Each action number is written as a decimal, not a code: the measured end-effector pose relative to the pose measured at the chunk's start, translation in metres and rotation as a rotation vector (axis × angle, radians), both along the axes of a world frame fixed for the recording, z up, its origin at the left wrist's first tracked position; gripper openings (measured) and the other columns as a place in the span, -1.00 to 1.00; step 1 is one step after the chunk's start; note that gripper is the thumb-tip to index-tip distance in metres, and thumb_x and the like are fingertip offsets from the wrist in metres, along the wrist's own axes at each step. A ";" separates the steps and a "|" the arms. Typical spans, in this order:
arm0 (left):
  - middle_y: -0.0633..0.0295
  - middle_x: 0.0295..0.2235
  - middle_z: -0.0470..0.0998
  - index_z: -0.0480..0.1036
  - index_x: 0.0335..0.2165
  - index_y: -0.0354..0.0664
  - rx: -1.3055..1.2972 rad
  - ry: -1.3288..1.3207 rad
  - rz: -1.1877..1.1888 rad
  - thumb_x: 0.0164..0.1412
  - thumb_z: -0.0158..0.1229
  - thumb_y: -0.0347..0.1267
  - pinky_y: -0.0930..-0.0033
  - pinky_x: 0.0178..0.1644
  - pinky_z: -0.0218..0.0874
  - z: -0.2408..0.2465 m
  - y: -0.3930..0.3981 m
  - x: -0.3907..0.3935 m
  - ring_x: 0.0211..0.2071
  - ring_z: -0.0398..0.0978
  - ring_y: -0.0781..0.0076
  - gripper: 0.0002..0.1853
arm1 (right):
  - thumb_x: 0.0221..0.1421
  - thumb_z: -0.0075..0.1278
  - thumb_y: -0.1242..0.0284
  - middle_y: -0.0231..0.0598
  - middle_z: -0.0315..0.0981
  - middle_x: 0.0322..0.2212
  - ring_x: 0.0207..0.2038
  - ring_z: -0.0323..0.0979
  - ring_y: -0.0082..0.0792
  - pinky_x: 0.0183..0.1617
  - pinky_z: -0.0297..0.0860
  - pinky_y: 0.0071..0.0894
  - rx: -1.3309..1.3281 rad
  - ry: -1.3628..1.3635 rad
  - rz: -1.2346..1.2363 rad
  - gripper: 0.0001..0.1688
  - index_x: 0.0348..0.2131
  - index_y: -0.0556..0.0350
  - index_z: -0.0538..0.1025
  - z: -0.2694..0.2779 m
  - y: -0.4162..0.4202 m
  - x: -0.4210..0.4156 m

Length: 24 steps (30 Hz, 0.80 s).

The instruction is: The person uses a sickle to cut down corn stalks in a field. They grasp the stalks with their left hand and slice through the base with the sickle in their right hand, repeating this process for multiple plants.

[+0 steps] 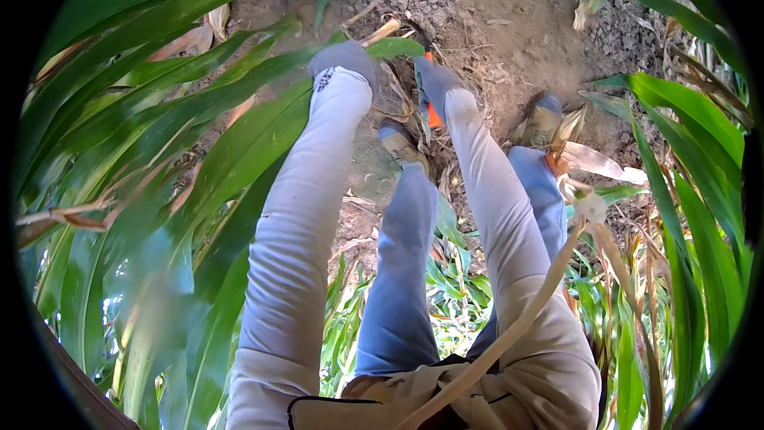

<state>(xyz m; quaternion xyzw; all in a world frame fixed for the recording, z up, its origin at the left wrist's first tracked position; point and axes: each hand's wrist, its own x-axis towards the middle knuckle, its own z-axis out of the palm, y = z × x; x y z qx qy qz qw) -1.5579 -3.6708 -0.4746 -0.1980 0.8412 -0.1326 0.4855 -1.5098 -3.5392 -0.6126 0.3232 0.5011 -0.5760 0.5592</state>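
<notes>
My left hand [343, 61], in a grey glove, is closed around a corn stalk [382, 33]. The stalk's pale end sticks out to the right of the glove, and its long green leaves [256, 80] trail to the left. My right hand [439, 85], gloved too, grips the orange handle [434, 116] of a tool that looks like a sickle. Its dark, curved blade [419, 30] reaches up beyond the glove towards the stalk end, close to the soil. Whether blade and stalk touch cannot be made out. Both fingertips are hidden.
Dry, cloddy soil [495, 24] lies ahead. My two boots [406, 146] stand apart on it, among dry husks [603, 162]. Corn leaves crowd in on the left [89, 149] and right [692, 113]. A dry stalk or leaf [507, 334] crosses close before my right arm.
</notes>
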 end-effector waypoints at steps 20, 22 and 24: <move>0.03 -0.39 0.54 0.42 -0.34 -0.15 -0.047 0.194 0.204 0.11 -0.03 -0.27 0.14 -0.24 0.31 -0.001 0.023 0.049 -0.31 0.51 0.08 -0.78 | 0.07 -0.24 0.05 -0.24 0.21 -0.71 -0.74 0.23 -0.36 -0.68 0.28 -0.27 0.143 0.100 0.129 -0.48 -0.44 0.21 0.36 -0.010 0.004 0.010; 0.03 -0.39 0.54 0.43 -0.36 -0.14 -0.064 0.192 0.266 0.11 -0.04 -0.27 0.13 -0.24 0.31 -0.004 0.024 0.056 -0.30 0.51 0.06 -0.79 | 0.07 -0.24 0.05 -0.24 0.21 -0.70 -0.73 0.24 -0.36 -0.67 0.29 -0.28 0.109 0.073 0.110 -0.47 -0.43 0.22 0.37 -0.012 0.006 0.011; -0.01 -0.36 0.53 0.43 -0.36 -0.16 -0.081 0.215 0.285 0.10 -0.02 -0.25 0.12 -0.23 0.31 -0.009 0.024 0.063 -0.29 0.50 0.04 -0.76 | 0.07 -0.24 0.04 -0.24 0.23 -0.69 -0.71 0.25 -0.35 -0.66 0.29 -0.29 0.060 0.066 0.090 -0.46 -0.41 0.23 0.37 -0.013 0.010 0.012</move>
